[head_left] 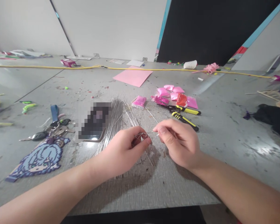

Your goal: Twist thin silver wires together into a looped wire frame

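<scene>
My left hand (pixel 124 151) is closed around a small frame of bent wire (pixel 142 135), its lower part hidden by the fingers. Thumb and forefinger of my right hand (pixel 182 141) pinch a thin wire (pixel 151 114) just to the right of that frame. A loose bundle of straight silvery wires (pixel 113 119) lies under and behind my left hand. Beyond my right hand rest yellow-and-black pliers (pixel 185 120), their handles spread apart.
Pink and red packets (pixel 163 92) lie behind the pliers, near a pink sheet (pixel 135 76). A pixelated phone (pixel 93 123) sits left of the wires, beside keys (pixel 39 135) and a blue beaded piece (pixel 40 157). A yellow cord (pixel 84 67) crosses the back; dark cloth (pixel 270 119) lies right.
</scene>
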